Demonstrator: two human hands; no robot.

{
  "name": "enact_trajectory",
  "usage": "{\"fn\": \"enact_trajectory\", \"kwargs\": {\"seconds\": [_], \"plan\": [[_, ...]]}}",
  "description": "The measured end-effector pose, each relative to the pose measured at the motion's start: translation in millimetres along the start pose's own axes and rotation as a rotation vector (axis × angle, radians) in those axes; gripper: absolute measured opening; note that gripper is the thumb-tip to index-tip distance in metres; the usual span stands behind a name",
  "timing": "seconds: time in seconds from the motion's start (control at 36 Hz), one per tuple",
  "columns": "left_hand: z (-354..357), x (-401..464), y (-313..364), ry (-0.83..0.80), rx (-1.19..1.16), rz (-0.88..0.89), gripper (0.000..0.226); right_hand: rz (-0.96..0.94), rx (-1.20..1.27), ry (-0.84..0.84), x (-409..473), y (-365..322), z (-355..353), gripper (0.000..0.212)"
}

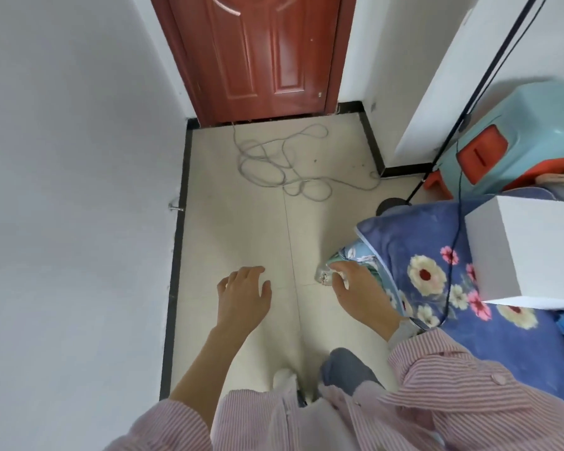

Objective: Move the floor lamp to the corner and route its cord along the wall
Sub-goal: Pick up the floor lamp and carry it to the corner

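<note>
The floor lamp stands at the right: a thin black pole (489, 73) rises from a round black base (392, 206), half hidden behind the bed corner. A thin dark cord (457, 229) hangs from the pole down over the bedding. A grey cable (274, 161) lies in loose tangled loops on the tiles before the red door, one end running to the right wall. My left hand (245, 296) hovers over the tiles with fingers spread, holding nothing. My right hand (360, 291) rests at the bed's corner, fingers on the edge of the bedding; what they grip is unclear.
A red-brown door (261, 53) closes the far end, with black skirting (179, 222) along the white walls. A blue flowered quilt (430, 281) covers the bed at right, with a white box (518, 242) on it. A teal and orange plastic stool (515, 141) stands beyond.
</note>
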State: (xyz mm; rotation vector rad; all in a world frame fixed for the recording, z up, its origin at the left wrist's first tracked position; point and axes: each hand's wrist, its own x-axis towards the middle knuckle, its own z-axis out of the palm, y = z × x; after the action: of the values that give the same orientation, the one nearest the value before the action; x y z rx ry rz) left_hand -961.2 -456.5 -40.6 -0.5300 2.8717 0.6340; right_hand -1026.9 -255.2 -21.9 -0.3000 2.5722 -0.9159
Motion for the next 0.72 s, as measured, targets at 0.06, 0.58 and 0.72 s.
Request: {"fn": "enact_trajectory", "kwargs": {"seconds": [0.06,0.58,0.72], "plan": [[-3,43,13,-0.009,0.004,0.051,0.035,0.043,0.011,0.041,28,4,-12,0.028],[13,371,188,-0.256,-0.006,0.326,0.041,0.291,0.121,0.256,302,82,-133,0.029],[20,425,239,-0.351,-0.059,0.423,0.039,0.436,0.249,0.346,332,102,-160,0.027]]}}
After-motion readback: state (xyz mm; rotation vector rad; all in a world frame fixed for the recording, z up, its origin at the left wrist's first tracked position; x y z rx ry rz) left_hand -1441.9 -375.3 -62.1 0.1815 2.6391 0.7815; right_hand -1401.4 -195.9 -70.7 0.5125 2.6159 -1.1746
